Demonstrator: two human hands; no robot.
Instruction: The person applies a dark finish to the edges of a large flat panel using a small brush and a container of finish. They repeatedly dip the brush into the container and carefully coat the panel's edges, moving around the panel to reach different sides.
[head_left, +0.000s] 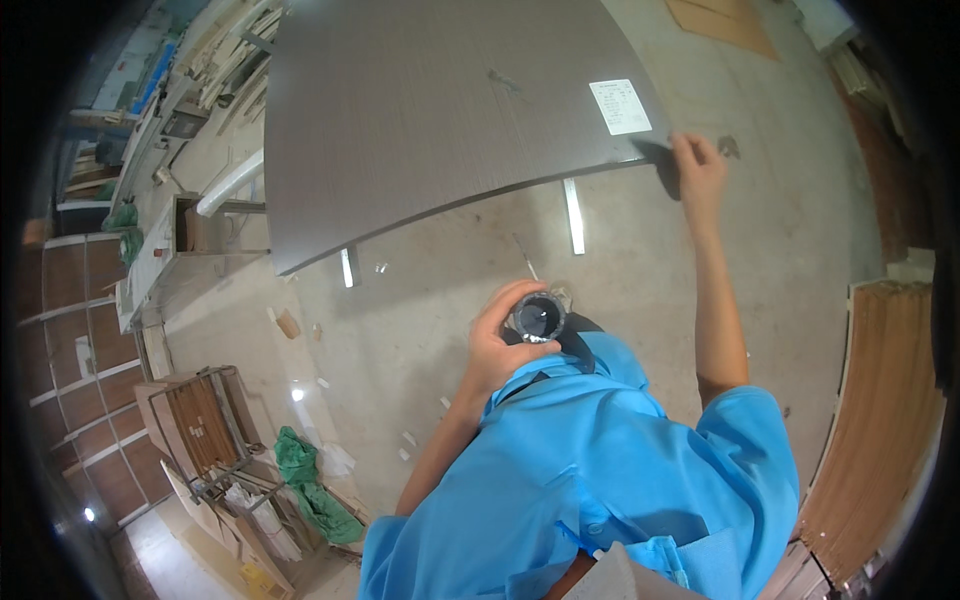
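Note:
My left hand [497,338] is closed around a black, round, cup-like container [539,316], held in front of my waist with its open, dark top facing up. My right arm reaches forward, and my right hand [698,165] is at the near right corner of a large dark brown wood-grain panel [430,110]. Its fingers are pinched together; what they hold, if anything, is too small to make out. Beside the fingertips a dark patch hangs at the corner, either shadow or a thin dark piece. A white printed label [621,107] lies on the panel near that corner.
Metal supports [573,217] show under the panel's near edge. Stacked brown boards [880,410] stand at the right. On the left are a metal-framed rack with boards [205,430], green sacking [310,490] and a workbench [160,260]. Small scraps lie on the concrete floor.

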